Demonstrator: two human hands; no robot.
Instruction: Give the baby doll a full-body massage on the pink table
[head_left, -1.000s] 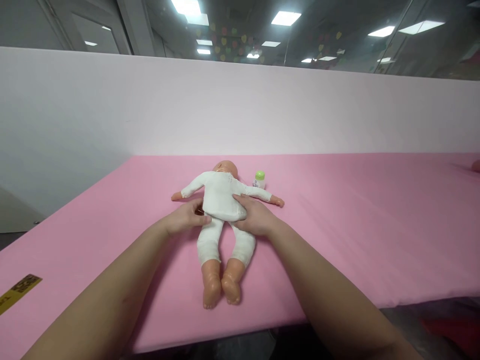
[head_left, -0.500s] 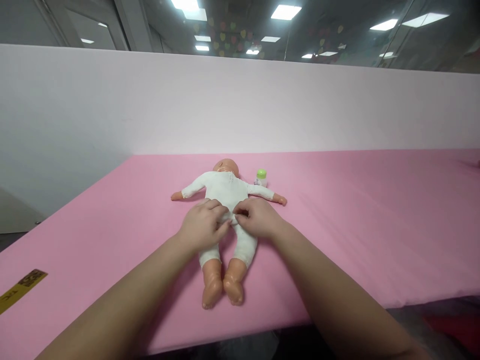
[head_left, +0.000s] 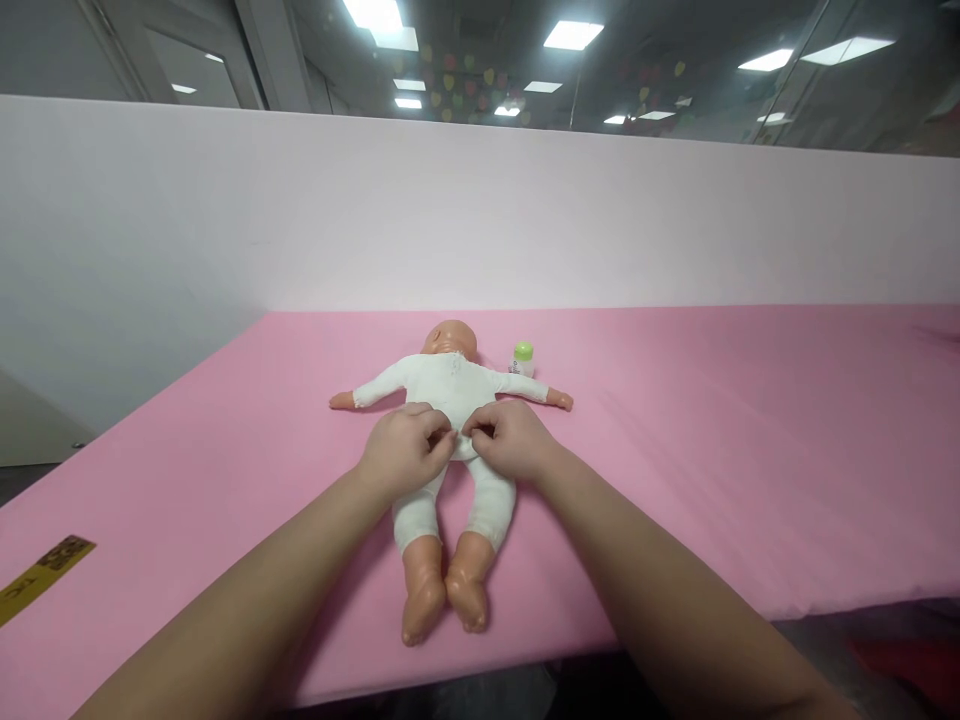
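A baby doll (head_left: 450, 385) with a white cloth body lies on the pink table, its head away from me and its bare feet towards me. Its arms are spread and the back of its head faces up. My left hand (head_left: 409, 450) is at the doll's lower back, thumb and fingertips pinched on the white cloth. Close beside it, my right hand (head_left: 514, 438) pinches the cloth at the same height, with its fingers curled. The exact bit of cloth between the fingertips is partly hidden.
A small bottle with a green cap (head_left: 523, 358) stands beyond the doll's right-hand arm. The pink padded tabletop (head_left: 697, 430) meets a white wall (head_left: 480, 220) at the back. A yellow sticker (head_left: 45, 580) lies at the left edge.
The doll's feet and legs have shifted slightly towards me, and its left-side arm a little outwards. My left fingers have curled into a tighter pinch; the right hand is nearly unmoved.
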